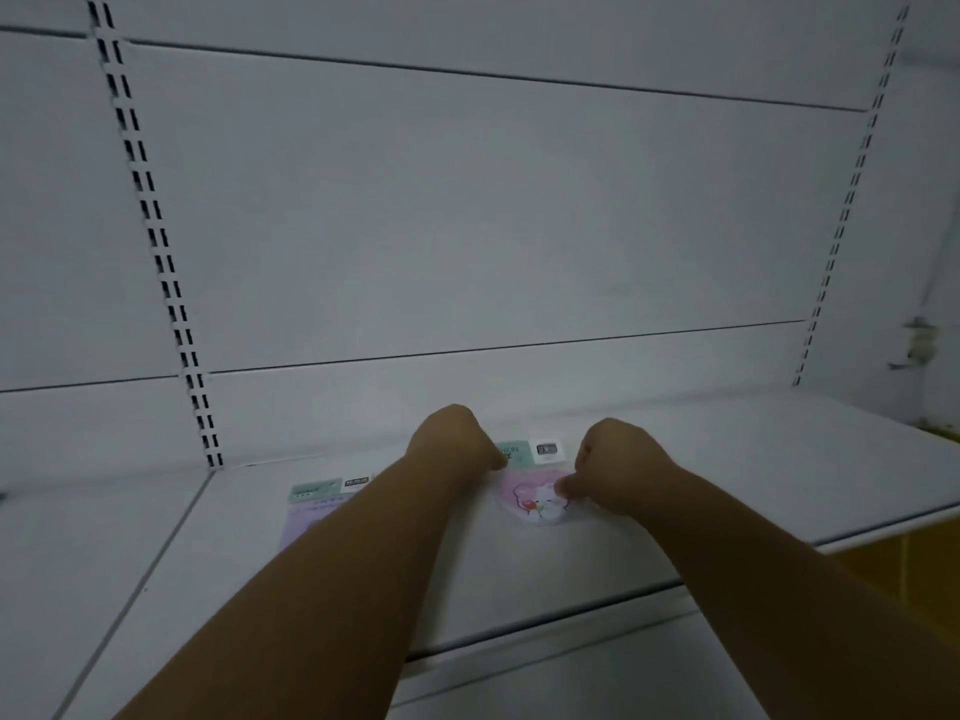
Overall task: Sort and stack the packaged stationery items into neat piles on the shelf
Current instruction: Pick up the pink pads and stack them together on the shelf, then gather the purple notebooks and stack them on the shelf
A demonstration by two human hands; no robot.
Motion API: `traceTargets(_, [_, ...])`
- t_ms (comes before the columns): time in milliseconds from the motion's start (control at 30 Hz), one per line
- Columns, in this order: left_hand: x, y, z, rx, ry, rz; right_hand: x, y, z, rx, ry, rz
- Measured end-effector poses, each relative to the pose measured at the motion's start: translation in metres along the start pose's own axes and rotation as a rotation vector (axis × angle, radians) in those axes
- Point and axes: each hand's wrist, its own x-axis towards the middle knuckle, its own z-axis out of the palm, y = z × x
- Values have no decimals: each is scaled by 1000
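Both arms reach in from the bottom of the frame twd the lower centre, over a white shelf [727, 485].

L hand [457, 439]: just left of centre-bottom, knuckles up, fingers curled under and down onto the top-left edge of the pink pack [535, 498]. Fingertips are hidden under the hand, so can't tell whether it really grips the pack or only presses on it.

R hand [613, 465]: just right of the L one, also curled. Thumb and a fingertip pinch the pack's right edge, beside the cartoon bear print.

Pink pack lies flat on the shelf, lower centre of the frame, between the two hands and touching both. Clear wrap, pink w/ a white bear and a red spot; its top end carries a green header and a white barcode label, seen in the gap btw the hands.

2nd pack [311, 511]: lower left of centre, flat on the shelf, mostly covered by the L forearm. Green header strip w/ a small label, lilac body below. Near the pink one but apart; the arm hides the gap.

Shelf back panel [493, 226] fills the upper frame, pale grey-white w/ horizontal seams. Slotted upright [156, 241] runs down the left side, another upright [852, 200] down the right. Yellow surface [893, 563] shows at the right edge below the shelf lip. Lighting dim, print on the labels too blurred to read.
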Motion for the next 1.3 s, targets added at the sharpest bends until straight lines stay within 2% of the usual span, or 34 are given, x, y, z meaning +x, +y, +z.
traceTargets(133, [-4,4,0,82,34,-13,0,-3,-5,-132,55,-138])
traceTargets(367, [-34,-4,-11,77,228,-32,-18,-54,-34,-100,311,-547])
traceTargets(633, [-130,-82,-62,233,398,-90,-70,-152,-27,-18,354,-856])
traceTargets(933, [-250,-241,-147,309,529,-223,-183,-306,30,-43,330,-995])
traceTargets(1133, [-323,-361,-208,395,492,-278,-242,-422,84,-47,239,-968])
traceTargets(1300, [-329,-434,-250,357,481,-328,-258,-493,118,-64,196,-962])
